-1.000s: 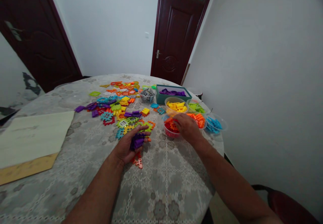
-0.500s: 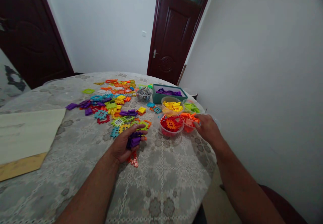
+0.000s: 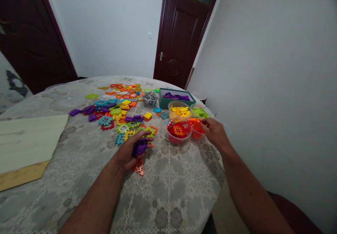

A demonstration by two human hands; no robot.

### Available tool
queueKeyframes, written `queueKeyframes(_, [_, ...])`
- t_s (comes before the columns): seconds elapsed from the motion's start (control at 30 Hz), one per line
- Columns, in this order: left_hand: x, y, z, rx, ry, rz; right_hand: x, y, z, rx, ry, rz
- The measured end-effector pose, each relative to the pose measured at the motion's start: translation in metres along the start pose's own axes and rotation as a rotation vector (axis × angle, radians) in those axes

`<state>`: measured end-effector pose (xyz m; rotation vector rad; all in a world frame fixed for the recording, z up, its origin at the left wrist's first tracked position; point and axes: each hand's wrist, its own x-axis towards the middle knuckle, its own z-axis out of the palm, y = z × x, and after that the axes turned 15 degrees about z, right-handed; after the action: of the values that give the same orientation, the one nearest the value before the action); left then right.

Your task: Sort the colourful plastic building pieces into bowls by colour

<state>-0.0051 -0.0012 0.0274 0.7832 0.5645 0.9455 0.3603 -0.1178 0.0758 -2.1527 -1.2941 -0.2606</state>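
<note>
My left hand (image 3: 131, 148), fingers curled, holds several purple building pieces (image 3: 141, 148) just above the table. Partly under it lies an orange-red lattice piece (image 3: 139, 168). At the right, my right hand (image 3: 215, 132) is at the rim of a clear bowl of orange building pieces (image 3: 195, 122). Its fingers are closed among the orange pieces, and what lies between the fingertips is mostly hidden. Beside that bowl stands a clear bowl of red pieces (image 3: 172, 130) with an orange window-shaped piece (image 3: 179, 130) on top.
Behind are a bowl of yellow pieces (image 3: 181, 111), a bowl of light green pieces (image 3: 200, 112), a green box (image 3: 164, 103) holding purple pieces and a bowl of grey pieces (image 3: 150, 97). Mixed pieces (image 3: 105, 120) spread across the table's middle. A pale board (image 3: 28, 139) lies left.
My right hand has shifted slightly at the bowl of orange pieces, its fingers drawing closer together. My left hand stays in place with the purple pieces.
</note>
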Motion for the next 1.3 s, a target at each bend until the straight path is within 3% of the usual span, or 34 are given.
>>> queueKeyframes(0.13, [0.000,-0.001,0.001,0.005,0.011,-0.008,-0.011,-0.030,-0.005,0.206,0.022,0.056])
queueKeyframes(0.33, [0.000,-0.002,0.000,0.006,0.027,0.001,-0.016,-0.077,0.028,0.232,0.000,-0.198])
queueKeyframes(0.47, [-0.001,0.000,0.001,-0.011,0.026,0.001,-0.010,-0.080,0.052,0.090,-0.062,-0.222])
queueKeyframes(0.6, [-0.002,0.001,0.002,-0.021,0.010,0.005,-0.012,-0.073,0.064,0.133,-0.032,-0.216])
queueKeyframes(0.73, [-0.002,0.001,0.002,-0.007,0.000,0.007,-0.014,-0.074,0.069,0.206,-0.031,-0.228])
queueKeyframes(0.97, [-0.003,0.002,0.003,-0.022,0.014,0.006,-0.011,-0.096,0.067,0.276,-0.051,-0.277])
queueKeyframes(1.2, [-0.002,0.001,0.001,-0.042,-0.011,0.010,-0.044,-0.120,0.068,0.483,0.036,-0.425])
queueKeyframes(1.3, [-0.004,0.003,0.003,-0.047,-0.021,0.010,-0.065,-0.131,0.073,0.560,-0.007,-0.527])
